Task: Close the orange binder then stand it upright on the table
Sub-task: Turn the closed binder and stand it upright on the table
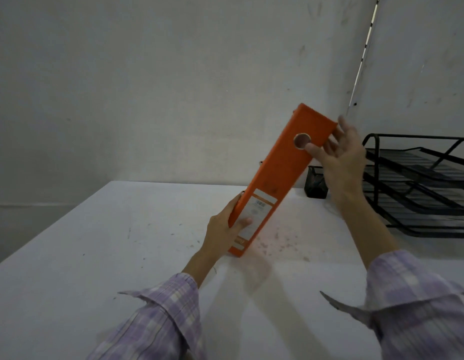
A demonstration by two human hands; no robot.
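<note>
- Plaid sleeves (163, 318) sat nearest the camera, both forearms reaching out over the white table (96, 255).
- Binder (275, 183) was closed, spine toward the camera, tilted with its top leaning right and away; its lower end was at or just above the table, contact unclear.
- Left hand (223, 235) was clamped on the lower end, thumb across the spine label, fingers wrapped behind the left edge.
- Right hand (340, 154) was spread wide at the top end, thumb at the spine's finger hole (302, 141), fingers along the right edge; more a steadying touch than a firm grip, and blurred.
- Handling judgement: stiff board covers, likely light to moderate weight, smooth and a bit slippery; best gripped across the spine near both ends.
- Black wire tray (418, 188) and mesh cup (316, 184) stood behind, at the right.
</note>
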